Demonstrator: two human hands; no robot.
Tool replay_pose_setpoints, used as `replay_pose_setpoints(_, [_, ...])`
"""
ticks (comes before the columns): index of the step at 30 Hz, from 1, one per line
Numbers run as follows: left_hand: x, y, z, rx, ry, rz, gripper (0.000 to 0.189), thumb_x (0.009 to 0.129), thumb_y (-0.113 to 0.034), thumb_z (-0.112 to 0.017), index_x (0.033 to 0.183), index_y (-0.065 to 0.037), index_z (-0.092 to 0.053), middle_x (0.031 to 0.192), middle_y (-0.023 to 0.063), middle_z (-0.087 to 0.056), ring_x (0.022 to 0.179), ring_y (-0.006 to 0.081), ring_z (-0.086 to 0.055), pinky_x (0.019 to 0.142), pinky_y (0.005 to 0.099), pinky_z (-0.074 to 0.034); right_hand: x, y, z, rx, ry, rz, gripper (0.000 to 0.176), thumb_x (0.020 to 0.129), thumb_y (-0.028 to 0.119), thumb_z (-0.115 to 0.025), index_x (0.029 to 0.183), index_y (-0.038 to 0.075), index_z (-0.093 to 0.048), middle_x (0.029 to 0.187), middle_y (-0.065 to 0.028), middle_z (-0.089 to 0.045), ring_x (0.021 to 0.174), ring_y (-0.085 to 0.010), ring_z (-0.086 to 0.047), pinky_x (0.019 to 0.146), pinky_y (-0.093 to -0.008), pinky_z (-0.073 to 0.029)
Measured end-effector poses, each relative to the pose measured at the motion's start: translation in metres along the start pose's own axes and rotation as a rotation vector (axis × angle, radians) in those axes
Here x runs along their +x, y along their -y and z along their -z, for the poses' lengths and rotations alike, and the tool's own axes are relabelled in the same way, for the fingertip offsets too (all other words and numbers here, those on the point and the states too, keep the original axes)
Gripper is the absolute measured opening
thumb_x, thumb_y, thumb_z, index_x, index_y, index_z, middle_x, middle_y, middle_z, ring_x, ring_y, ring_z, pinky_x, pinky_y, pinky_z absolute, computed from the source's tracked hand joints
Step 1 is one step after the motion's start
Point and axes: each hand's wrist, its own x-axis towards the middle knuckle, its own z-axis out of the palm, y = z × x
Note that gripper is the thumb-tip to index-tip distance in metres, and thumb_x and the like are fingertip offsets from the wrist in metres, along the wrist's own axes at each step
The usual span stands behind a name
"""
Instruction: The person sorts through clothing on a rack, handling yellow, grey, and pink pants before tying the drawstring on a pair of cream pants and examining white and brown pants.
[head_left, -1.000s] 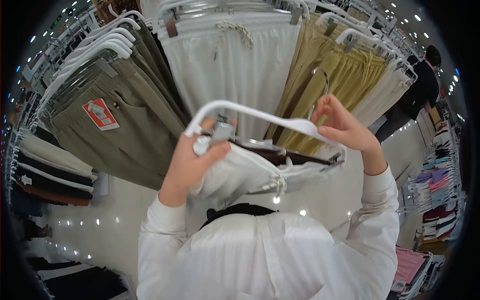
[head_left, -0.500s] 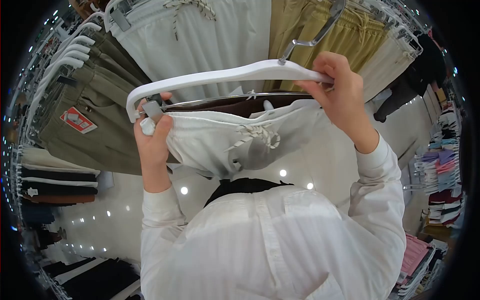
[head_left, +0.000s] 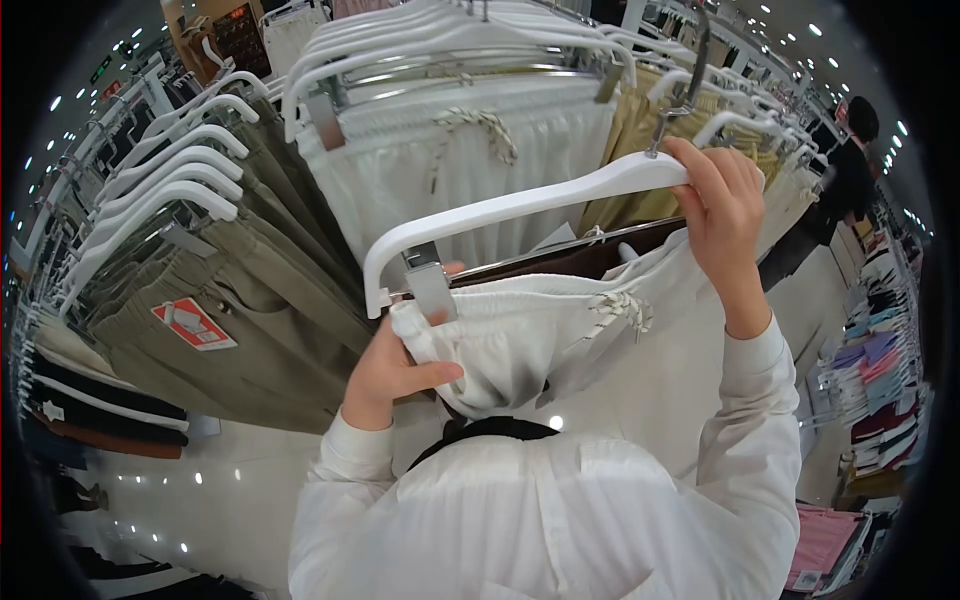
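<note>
White drawstring trousers (head_left: 520, 335) hang by a metal clip (head_left: 430, 290) from a white hanger (head_left: 530, 203) with a metal hook. My right hand (head_left: 728, 205) is closed around the hanger's right end, just beside the hook. At the left end, my left hand (head_left: 390, 372) grips the trousers' waist corner just below the clip. Its thumb lies in front of the fabric, and the other fingers are partly hidden behind it. A dark brown lining shows inside the waistband, under the metal bar. The black-and-white drawstring (head_left: 622, 310) is tied at the front.
Ahead hangs a row of white trousers (head_left: 480, 165) on hangers. Olive trousers (head_left: 240, 320) with a red tag (head_left: 193, 324) hang to the left, yellow-green ones (head_left: 680, 125) to the right. A person in dark clothes (head_left: 835, 195) stands at the far right. Glossy floor (head_left: 250, 490) lies below.
The view has tilted up, showing more of the racks. My left hand has slid from the clip down to the waist corner. The hanger now slants more, its right end higher.
</note>
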Motion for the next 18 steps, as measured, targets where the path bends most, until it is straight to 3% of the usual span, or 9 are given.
replay_pose_setpoints(2, [0.002,0.014,0.025,-0.045,0.125,0.199,0.066,0.065,-0.010,-0.071,0.122,0.002,-0.039,0.116,0.0066,-0.047,0.106,0.0156,-0.045,0.090,0.0289,-0.035,0.015,-0.002,-0.009,-0.020,0.040,-0.012,0.030,0.068,0.019,-0.064,0.096,0.010,-0.061,0.067,-0.0023,-0.049,0.064,-0.0208,-0.048,0.061,-0.0303,-0.037])
replay_pose_setpoints(6, [0.021,0.029,0.040,-0.116,0.202,0.142,0.055,0.075,-0.013,-0.064,0.122,0.001,-0.040,0.114,0.0040,-0.049,0.102,0.0128,-0.046,0.086,0.0262,-0.037,0.045,-0.013,-0.034,-0.016,0.025,0.022,0.029,0.069,0.018,-0.063,0.096,0.010,-0.060,0.069,-0.0033,-0.051,0.067,-0.0216,-0.050,0.062,-0.0314,-0.038])
replay_pose_setpoints(8, [0.030,0.019,0.034,-0.237,0.089,0.300,0.045,0.084,-0.017,-0.055,0.122,0.000,-0.040,0.110,0.0029,-0.050,0.099,0.0106,-0.046,0.084,0.0255,-0.038,0.061,-0.019,-0.042,-0.016,0.047,-0.002,0.030,0.069,0.016,-0.062,0.098,0.011,-0.059,0.071,-0.0047,-0.052,0.068,-0.0225,-0.050,0.063,-0.0327,-0.038])
replay_pose_setpoints(9, [0.034,0.014,0.032,-0.266,0.116,0.276,0.039,0.089,-0.018,-0.049,0.123,0.000,-0.040,0.110,0.0015,-0.049,0.098,0.0092,-0.045,0.085,0.0242,-0.036,0.068,-0.022,-0.046,0.011,0.017,-0.006,0.030,0.070,0.015,-0.062,0.099,0.011,-0.059,0.071,-0.0052,-0.052,0.068,-0.0230,-0.050,0.063,-0.0329,-0.038])
replay_pose_setpoints(14, [0.048,-0.005,0.040,-0.327,0.177,0.240,0.041,0.089,-0.017,-0.048,0.125,0.000,-0.037,0.115,0.0004,-0.047,0.103,0.0088,-0.042,0.090,0.0242,-0.031,0.092,-0.026,-0.053,0.161,0.097,-0.102,0.029,0.074,0.009,-0.059,0.103,0.009,-0.058,0.074,-0.0069,-0.052,0.067,-0.0229,-0.049,0.062,-0.0307,-0.039])
replay_pose_setpoints(15, [0.049,-0.009,0.043,-0.327,0.199,0.256,0.042,0.089,-0.016,-0.047,0.126,0.000,-0.036,0.117,0.0004,-0.045,0.105,0.0095,-0.040,0.092,0.0246,-0.030,0.095,-0.025,-0.053,0.214,0.183,-0.171,0.032,0.074,0.000,-0.056,0.106,0.001,-0.056,0.081,-0.0096,-0.054,0.070,-0.0193,-0.050,0.066,-0.0270,-0.041])
replay_pose_setpoints(18, [0.046,-0.017,0.048,-0.171,0.158,0.273,0.048,0.087,-0.015,-0.050,0.129,0.000,-0.032,0.119,0.0020,-0.044,0.107,0.0114,-0.040,0.094,0.0256,-0.028,0.091,-0.027,-0.060,0.283,0.258,-0.159,0.029,0.074,0.004,-0.059,0.103,0.005,-0.058,0.077,-0.0087,-0.054,0.067,-0.0190,-0.049,0.062,-0.0285,-0.041])
